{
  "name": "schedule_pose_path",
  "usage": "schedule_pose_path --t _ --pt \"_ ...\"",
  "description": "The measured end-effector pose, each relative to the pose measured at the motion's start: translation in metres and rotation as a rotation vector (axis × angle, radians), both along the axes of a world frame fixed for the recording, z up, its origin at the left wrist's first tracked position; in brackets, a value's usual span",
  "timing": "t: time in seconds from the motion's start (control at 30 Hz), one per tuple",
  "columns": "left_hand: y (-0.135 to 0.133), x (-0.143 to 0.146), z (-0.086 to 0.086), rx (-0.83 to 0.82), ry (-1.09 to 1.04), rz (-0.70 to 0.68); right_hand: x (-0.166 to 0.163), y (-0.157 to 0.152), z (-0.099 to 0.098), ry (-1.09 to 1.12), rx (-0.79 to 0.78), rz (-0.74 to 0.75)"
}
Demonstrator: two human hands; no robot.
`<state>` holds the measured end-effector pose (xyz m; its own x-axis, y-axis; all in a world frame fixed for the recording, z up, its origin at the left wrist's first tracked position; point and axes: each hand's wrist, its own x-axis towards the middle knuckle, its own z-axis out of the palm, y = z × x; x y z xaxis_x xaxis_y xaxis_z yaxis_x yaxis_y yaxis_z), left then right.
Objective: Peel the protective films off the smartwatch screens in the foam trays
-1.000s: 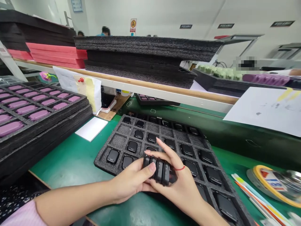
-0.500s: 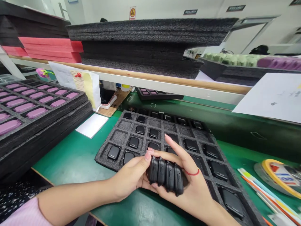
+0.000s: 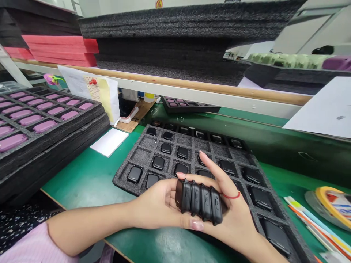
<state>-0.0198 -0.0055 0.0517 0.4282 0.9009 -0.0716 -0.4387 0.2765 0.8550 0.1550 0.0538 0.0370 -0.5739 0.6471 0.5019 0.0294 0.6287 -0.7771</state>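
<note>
A row of several small black devices (image 3: 200, 200) is held side by side between my two hands, just above the near edge of a black foam tray (image 3: 142, 155). My left hand (image 3: 157, 206) grips the row's left end, fingers on top and thumb underneath. My right hand (image 3: 236, 215) cradles the row from behind, its index finger stretched up and a red thread round it. The tray's cells hold more black devices (image 3: 134, 174); some cells at its left are empty.
A stack of foam trays with purple devices (image 3: 41, 124) stands at the left, a white card (image 3: 109, 141) beside it. The shelf above carries black foam sheets (image 3: 170, 47) and red foam sheets (image 3: 60, 51). A tape roll (image 3: 331, 204) and pens (image 3: 309, 223) lie at the right.
The hands have shifted a little right with the row. My left thumb has gone from the top of the row to beneath it. The view has tipped downward.
</note>
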Motion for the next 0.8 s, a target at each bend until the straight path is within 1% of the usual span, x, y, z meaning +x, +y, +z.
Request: schedule_pose_path --t 0.23,0.47,0.8 --pt "0.0008 -0.0016 0.0036 -0.01 0.041 0.017 -0.0009 -0.0004 -0.0021 0.001 0.038 -0.002" --pt "0.0009 -0.003 0.0014 -0.011 0.108 0.022 -0.0031 -0.0012 0.0014 0.022 0.085 0.009" --pt "0.0005 -0.0045 -0.0003 0.003 0.078 -0.001 -0.0034 -0.0007 0.0024 0.028 0.12 0.028"
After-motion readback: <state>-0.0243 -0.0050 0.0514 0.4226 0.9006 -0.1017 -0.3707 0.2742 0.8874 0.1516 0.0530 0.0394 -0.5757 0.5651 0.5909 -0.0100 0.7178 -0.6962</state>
